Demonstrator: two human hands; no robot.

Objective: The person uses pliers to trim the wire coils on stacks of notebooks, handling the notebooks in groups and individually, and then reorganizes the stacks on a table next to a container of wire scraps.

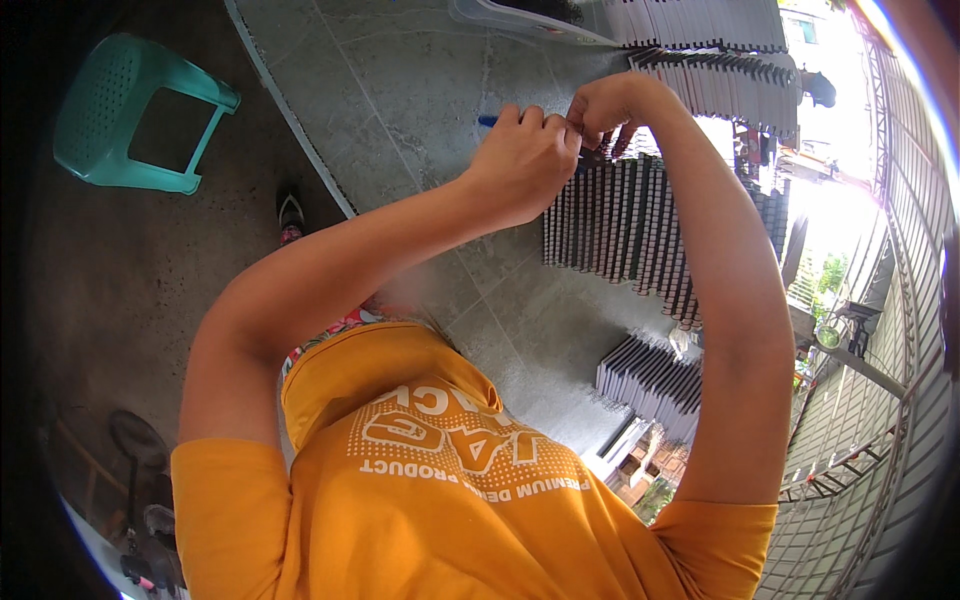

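Note:
My left hand (525,160) is closed around a thin tool whose blue end (487,121) sticks out on its left; the rest is hidden in the fist. Against it, my right hand (612,105) has its fingers bent in a pinch, with what they hold hidden. Both hands meet over the top edge of a block of spiral-bound books (610,220), whose dark spines stand packed side by side. Dark red coil loops (622,142) show just under the right fingers.
More bound books (715,90) stand in rows beyond my right hand, near a clear plastic bin (530,20). A smaller stack of books (655,375) lies nearer on the grey tiled tabletop (400,90). A green plastic stool (125,120) stands on the floor at left.

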